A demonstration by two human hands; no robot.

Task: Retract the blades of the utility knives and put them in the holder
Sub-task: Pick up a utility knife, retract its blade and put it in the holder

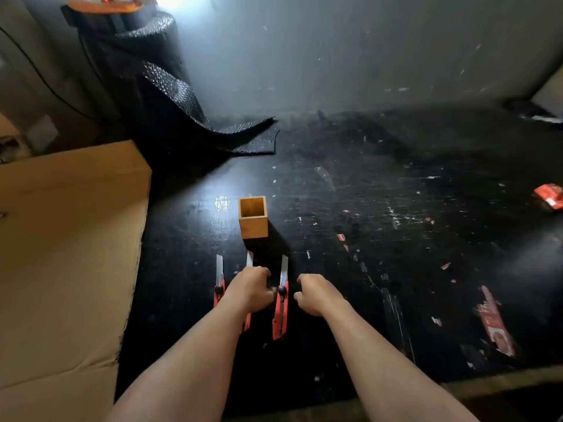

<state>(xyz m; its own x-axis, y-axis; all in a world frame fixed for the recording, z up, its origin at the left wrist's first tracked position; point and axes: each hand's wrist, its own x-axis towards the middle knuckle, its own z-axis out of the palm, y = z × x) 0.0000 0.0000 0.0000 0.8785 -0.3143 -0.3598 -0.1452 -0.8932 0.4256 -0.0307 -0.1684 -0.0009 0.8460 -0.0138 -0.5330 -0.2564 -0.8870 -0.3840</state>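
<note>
Middle knife [249,259], blade out, is gripped by curled fingers of left hand [250,288] btwn two other red knives just below empty wooden holder [253,216]; right hand [313,293] is loosely curled, nothing held.

Scuffed black table [396,208], wooden holder [253,217], three knives [280,303]

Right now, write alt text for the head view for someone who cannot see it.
Two bare hands reach over three red knives lying side by side, blades out, on a black table: the left hand covers the middle knife, the right hand hovers beside the right knife, and the left knife lies untouched. An empty wooden holder stands just beyond; cardboard lies left.
</note>
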